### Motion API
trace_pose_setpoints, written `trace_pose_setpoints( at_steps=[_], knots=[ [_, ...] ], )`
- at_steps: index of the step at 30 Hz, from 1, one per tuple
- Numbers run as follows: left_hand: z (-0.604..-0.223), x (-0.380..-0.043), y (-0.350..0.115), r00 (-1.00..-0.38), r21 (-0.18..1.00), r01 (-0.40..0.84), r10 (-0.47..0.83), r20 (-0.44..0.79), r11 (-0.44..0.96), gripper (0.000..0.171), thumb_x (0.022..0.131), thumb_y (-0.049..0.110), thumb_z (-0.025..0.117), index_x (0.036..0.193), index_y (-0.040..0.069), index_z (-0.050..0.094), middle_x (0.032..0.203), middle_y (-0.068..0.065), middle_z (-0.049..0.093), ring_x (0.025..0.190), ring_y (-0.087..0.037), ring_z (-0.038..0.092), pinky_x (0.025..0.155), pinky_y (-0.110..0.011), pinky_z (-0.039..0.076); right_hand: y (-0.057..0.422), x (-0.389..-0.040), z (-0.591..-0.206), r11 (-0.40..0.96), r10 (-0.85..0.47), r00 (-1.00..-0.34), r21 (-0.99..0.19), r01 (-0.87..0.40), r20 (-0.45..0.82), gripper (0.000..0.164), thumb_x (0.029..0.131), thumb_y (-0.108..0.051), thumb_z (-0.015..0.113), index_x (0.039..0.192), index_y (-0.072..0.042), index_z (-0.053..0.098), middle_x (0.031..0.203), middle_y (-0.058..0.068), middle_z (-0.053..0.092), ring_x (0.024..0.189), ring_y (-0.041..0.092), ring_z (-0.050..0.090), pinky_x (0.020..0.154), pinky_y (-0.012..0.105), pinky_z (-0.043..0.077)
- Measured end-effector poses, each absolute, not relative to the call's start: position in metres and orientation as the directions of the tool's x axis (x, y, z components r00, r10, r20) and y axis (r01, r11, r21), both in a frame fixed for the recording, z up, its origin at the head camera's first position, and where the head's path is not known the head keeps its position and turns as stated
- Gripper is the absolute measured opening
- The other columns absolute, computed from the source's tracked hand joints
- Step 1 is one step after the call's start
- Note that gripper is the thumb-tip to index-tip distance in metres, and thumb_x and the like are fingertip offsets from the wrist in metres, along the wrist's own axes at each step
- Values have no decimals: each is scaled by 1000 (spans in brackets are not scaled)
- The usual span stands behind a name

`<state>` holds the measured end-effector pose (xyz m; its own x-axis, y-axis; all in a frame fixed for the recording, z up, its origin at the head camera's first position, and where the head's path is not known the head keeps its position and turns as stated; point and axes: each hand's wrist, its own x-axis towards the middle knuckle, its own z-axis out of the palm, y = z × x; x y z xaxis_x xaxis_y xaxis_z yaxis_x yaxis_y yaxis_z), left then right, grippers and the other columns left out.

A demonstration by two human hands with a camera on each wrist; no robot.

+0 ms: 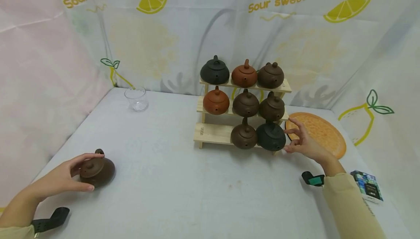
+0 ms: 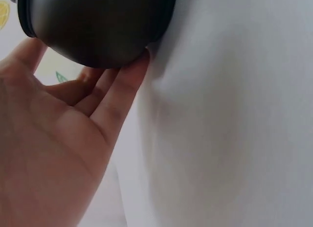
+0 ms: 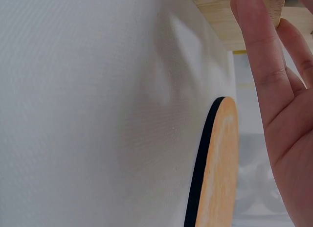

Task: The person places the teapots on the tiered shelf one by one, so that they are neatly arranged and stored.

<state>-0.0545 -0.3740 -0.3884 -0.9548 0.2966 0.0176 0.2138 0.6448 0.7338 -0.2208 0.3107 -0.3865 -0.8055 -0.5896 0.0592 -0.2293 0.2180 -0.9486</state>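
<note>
At the left of the head view, a brown teapot point(image 1: 102, 171) is on the white table. My left hand point(image 1: 70, 175) holds it from the left, with thumb and fingers around its body; the left wrist view shows fingertips against the dark teapot point(image 2: 98, 26). My right hand point(image 1: 305, 142) is at the right end of a three-step wooden rack point(image 1: 213, 133), beside a black teapot point(image 1: 271, 137) on the lowest step. Its fingers are spread and loosely bent. In the right wrist view the right hand point(image 3: 288, 100) has fingertips at the wooden rack's end point(image 3: 215, 16); firm contact is unclear.
Several brown, orange-red and black teapots fill the rack's upper steps, and a brown teapot point(image 1: 244, 137) stands beside the black one. Behind my right hand lies a round orange board point(image 1: 323, 131). A glass cup point(image 1: 137, 100) stands back left; a small box point(image 1: 366, 186) lies right.
</note>
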Motion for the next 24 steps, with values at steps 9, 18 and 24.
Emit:
trace_pose_setpoints(
  at_steps=[9, 18, 24],
  knots=[
    [-391, -72, -349, -947, 777, 254, 311, 80, 575, 74, 70, 2, 79, 135, 10, 45, 129, 18, 44, 111, 6, 40, 85, -6, 30, 312, -222, -385, 236, -587, -809, -947, -219, 41, 103, 80, 12, 64, 147, -32, -1, 131, 33, 20, 65, 25, 61, 68, 28, 54],
    [-385, -94, -314, -926, 801, 310, 355, 131, 512, 73, 69, 3, 80, 133, 8, 46, 129, 12, 47, 111, 0, 42, 89, -9, 33, 309, -221, -383, 231, -591, -806, -947, -225, 48, 101, 81, 14, 62, 147, -31, 0, 131, 34, 20, 65, 24, 62, 67, 28, 54],
    [-379, -107, -287, -918, 819, 311, 374, 129, 481, 72, 69, 7, 82, 132, 10, 47, 128, 5, 49, 112, -2, 44, 91, -12, 34, 308, -220, -382, 231, -589, -806, -947, -225, 48, 101, 82, 15, 61, 147, -30, -2, 131, 38, 18, 65, 23, 62, 67, 27, 54]
  ],
)
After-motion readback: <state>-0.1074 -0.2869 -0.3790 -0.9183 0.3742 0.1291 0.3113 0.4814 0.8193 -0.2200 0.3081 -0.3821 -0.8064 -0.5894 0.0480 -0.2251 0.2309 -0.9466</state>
